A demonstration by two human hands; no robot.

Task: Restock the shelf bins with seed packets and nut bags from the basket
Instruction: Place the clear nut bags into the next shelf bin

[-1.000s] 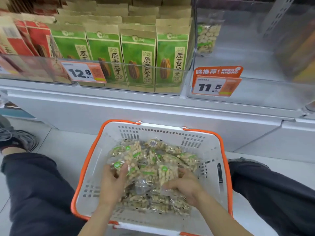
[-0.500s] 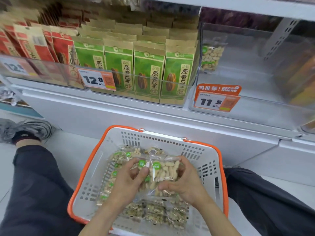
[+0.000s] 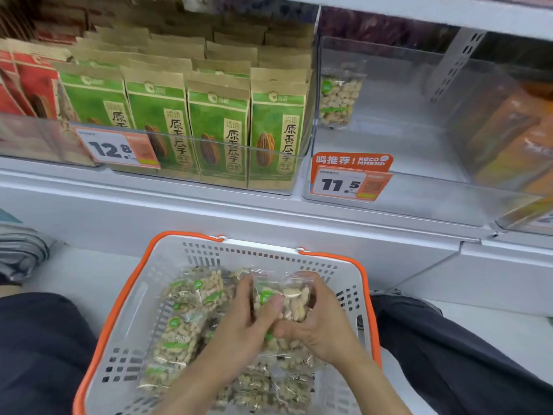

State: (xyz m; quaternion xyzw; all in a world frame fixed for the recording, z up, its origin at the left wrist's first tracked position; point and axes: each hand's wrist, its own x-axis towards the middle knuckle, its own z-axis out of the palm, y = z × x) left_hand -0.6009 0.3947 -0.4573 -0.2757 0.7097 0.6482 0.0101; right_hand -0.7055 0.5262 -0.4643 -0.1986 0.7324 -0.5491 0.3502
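We grip a stack of nut bags (image 3: 287,301) w/ left hand (image 3: 239,330) & right hand (image 3: 317,327), both clasped round it above the basket (image 3: 140,298), squaring edges for the near-empty clear bin (image 3: 419,187), far right.

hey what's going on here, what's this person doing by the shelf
A person is restocking a shop shelf. Both hands, left and right, grip a clear nut bag just above a white basket with an orange rim that holds more of the same bags. The clear bin above the 11.5 price tag has only one nut bag standing at its back left. The bin beside it is full of green seed packets.
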